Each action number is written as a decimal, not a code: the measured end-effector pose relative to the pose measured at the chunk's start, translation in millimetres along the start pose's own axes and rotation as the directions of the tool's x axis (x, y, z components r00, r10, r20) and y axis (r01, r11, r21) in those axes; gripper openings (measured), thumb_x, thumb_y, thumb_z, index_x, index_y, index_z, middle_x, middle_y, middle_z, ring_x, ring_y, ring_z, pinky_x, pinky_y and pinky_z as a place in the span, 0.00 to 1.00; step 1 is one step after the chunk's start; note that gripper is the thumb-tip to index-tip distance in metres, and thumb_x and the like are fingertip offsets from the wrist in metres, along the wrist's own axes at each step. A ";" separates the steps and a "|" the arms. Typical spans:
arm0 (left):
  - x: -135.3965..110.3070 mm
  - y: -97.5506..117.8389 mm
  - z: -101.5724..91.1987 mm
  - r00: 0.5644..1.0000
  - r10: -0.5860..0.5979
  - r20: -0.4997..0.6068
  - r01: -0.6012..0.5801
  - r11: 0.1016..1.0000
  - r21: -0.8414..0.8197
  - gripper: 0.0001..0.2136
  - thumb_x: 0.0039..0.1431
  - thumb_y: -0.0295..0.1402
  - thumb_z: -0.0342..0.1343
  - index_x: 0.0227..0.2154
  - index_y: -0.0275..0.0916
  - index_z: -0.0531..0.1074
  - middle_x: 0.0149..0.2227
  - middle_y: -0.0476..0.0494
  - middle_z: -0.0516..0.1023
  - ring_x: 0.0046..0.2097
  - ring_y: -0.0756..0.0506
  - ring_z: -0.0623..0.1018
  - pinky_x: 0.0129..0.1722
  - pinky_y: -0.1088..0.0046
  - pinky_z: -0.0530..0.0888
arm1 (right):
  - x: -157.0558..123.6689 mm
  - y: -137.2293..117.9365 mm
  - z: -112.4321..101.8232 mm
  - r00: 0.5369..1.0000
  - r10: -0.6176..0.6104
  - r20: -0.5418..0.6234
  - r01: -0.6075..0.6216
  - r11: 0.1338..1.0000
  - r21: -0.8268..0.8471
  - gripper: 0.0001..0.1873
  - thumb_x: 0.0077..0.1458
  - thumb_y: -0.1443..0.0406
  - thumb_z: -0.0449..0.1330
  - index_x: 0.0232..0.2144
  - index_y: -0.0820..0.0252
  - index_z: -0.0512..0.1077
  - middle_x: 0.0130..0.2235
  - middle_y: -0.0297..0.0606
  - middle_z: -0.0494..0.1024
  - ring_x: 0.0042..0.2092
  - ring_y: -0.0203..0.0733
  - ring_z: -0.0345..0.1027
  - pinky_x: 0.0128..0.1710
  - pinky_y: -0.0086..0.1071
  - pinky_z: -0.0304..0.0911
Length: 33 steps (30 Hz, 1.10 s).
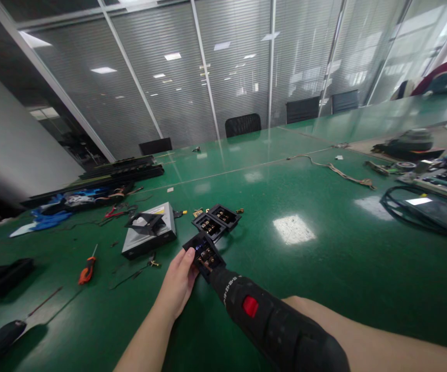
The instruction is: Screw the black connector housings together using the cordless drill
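A black open box point(207, 254) with brass-coloured contacts inside was held up above the table point(324, 248), well short of the table's far edge. The left hand point(179, 279) pinched its rim, thumb on top, the other fingers mostly hidden beneath. The nose of a black power drill point(273, 323) with a red button met the box's opposite side. Behind the drill showed part of the right hand point(298, 304); how its fingers were set, I could not tell.

Just beyond the box, two similar black housings point(216, 221) sat side by side. Toward the table's left edge came a silver metal case point(154, 232) with a black bracket on top, then an orange-handled screwdriver point(87, 271) and a dark-handled screwdriver point(9, 333). Blue cloth point(49, 218) and long dark strips point(126, 168) lay near the far left corner. A pale cord point(339, 170) stretched toward the right, where a black cable point(396, 201) lay coiled. Chairs point(242, 125) stood along the far edge.
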<state>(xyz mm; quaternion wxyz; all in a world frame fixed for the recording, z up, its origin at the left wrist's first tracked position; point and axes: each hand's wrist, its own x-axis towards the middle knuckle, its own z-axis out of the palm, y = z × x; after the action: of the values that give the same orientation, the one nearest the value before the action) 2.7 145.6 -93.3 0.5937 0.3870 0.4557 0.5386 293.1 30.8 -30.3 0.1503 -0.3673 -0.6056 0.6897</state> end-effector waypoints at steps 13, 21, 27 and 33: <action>-2.0 3.1 0.7 1.000 -0.012 0.022 0.011 1.000 0.019 0.22 0.54 0.51 0.73 0.41 0.37 0.82 0.45 0.36 0.87 0.52 0.34 0.83 0.54 0.58 0.79 | -4.1 1.7 4.8 0.998 0.049 -0.037 -0.048 0.999 0.012 0.20 0.71 0.58 0.64 0.59 0.60 0.73 0.58 0.46 0.77 0.53 0.50 0.76 0.52 0.49 0.76; -2.3 3.2 1.9 1.000 -0.021 0.005 0.021 1.000 0.005 0.22 0.52 0.50 0.75 0.40 0.37 0.82 0.45 0.35 0.86 0.52 0.34 0.83 0.56 0.57 0.78 | -7.9 -0.8 7.2 0.998 0.044 -0.051 -0.043 0.999 0.024 0.20 0.71 0.58 0.64 0.59 0.60 0.73 0.58 0.46 0.77 0.53 0.51 0.76 0.52 0.49 0.76; 0.6 -0.2 -0.5 1.000 -0.022 0.008 0.022 1.000 0.003 0.24 0.52 0.50 0.75 0.43 0.37 0.82 0.42 0.36 0.86 0.49 0.35 0.83 0.53 0.59 0.78 | -6.3 0.1 4.4 0.999 0.025 -0.046 -0.023 0.999 0.046 0.18 0.71 0.58 0.64 0.57 0.61 0.74 0.55 0.45 0.78 0.50 0.48 0.77 0.49 0.45 0.78; 4.9 -6.3 2.9 0.998 0.024 0.053 -0.020 0.998 -0.065 0.23 0.52 0.48 0.75 0.44 0.36 0.82 0.38 0.39 0.86 0.45 0.38 0.83 0.53 0.60 0.77 | 0.2 10.1 2.3 0.998 0.035 0.049 -0.040 0.993 0.110 0.20 0.54 0.59 0.77 0.42 0.64 0.76 0.34 0.36 0.81 0.31 0.39 0.77 0.31 0.30 0.74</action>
<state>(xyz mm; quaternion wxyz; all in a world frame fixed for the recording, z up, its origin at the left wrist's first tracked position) 7.4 149.9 -99.0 0.6118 0.3869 0.4180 0.5489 293.8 27.0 -39.9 0.1434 -0.3535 -0.5628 0.7333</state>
